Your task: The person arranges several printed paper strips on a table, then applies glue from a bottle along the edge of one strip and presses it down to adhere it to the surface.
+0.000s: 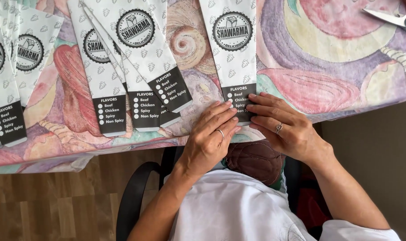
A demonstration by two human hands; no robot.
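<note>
A long white paper sleeve (232,53) with a round black emblem and a black end panel lies flat on the patterned tablecloth (328,67). My left hand (209,140) and my right hand (281,127) both press their fingertips on the sleeve's black lower end near the table's front edge. Each hand wears a ring. Neither hand grips anything; the fingers lie flat and close together on the paper.
Several more identical paper sleeves (122,67) are fanned out to the left, and another pile (6,76) sits at the far left. Scissors (397,18) with a teal handle lie at the top right. Below the table edge are a black chair (136,196) and wooden floor.
</note>
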